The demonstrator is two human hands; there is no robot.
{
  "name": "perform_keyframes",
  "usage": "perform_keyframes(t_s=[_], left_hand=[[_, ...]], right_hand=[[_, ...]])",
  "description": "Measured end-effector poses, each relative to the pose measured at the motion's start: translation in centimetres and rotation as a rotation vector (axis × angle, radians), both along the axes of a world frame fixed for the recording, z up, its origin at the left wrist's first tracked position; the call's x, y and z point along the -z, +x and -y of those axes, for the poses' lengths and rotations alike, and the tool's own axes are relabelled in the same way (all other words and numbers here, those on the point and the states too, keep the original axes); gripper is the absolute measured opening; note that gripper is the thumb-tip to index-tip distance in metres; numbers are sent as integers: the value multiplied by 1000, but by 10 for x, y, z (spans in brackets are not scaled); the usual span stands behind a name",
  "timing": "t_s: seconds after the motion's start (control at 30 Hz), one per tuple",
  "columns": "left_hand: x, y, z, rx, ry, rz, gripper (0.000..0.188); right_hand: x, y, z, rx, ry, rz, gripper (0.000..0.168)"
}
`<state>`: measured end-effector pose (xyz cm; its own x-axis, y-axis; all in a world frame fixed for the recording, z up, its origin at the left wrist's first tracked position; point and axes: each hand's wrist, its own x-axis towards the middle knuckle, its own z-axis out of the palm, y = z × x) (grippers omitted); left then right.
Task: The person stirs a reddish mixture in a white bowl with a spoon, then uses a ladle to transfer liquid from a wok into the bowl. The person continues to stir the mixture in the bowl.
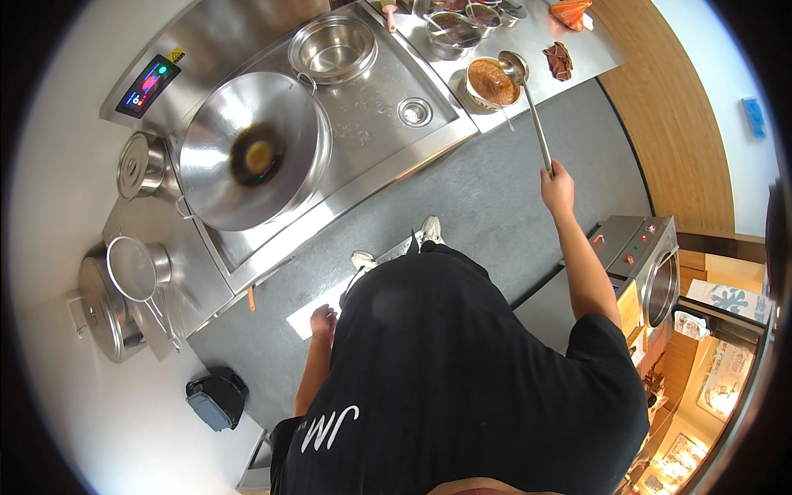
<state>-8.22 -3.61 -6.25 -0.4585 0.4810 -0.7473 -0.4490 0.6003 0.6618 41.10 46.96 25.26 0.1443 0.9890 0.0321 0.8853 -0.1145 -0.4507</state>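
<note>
My right hand is closed around the handle end of a long metal ladle. The ladle's bowl is at the rim of a patterned bowl of orange-brown sauce, which also has a thin utensil standing in it. My left hand hangs low beside my body, its fingers loosely curled, with nothing seen in it. A large steel wok rests on the cooktop at the left, with dark liquid and a yellowish round patch at its bottom.
A steel basin and a drain lie right of the wok. Lidded pots and a strainer stand at the left. Sauce containers and a brown cloth are on the right counter. A black bin stands on the floor.
</note>
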Motion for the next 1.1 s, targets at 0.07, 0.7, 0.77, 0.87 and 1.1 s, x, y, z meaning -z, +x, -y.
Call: perform_keyframes(t_s=[0.07, 0.7, 0.77, 0.87, 1.1], left_hand=[[-6, 0, 0, 67, -23, -51, 30], [-45, -16, 16, -331, -148, 207, 26], [-42, -18, 28, -382, -150, 213, 25], [-35, -17, 50, -453, -194, 223, 21], [-24, -5, 93, -586, -161, 271, 21]], right_hand=[[-4, -5, 15, 9, 2, 73, 36], [-44, -206, 72, -93, -785, -1364, 27], [-35, -259, 85, -186, -868, -1299, 28], [5, -333, 100, -463, -702, -839, 28], [53, -438, 125, -735, -319, -214, 28]])
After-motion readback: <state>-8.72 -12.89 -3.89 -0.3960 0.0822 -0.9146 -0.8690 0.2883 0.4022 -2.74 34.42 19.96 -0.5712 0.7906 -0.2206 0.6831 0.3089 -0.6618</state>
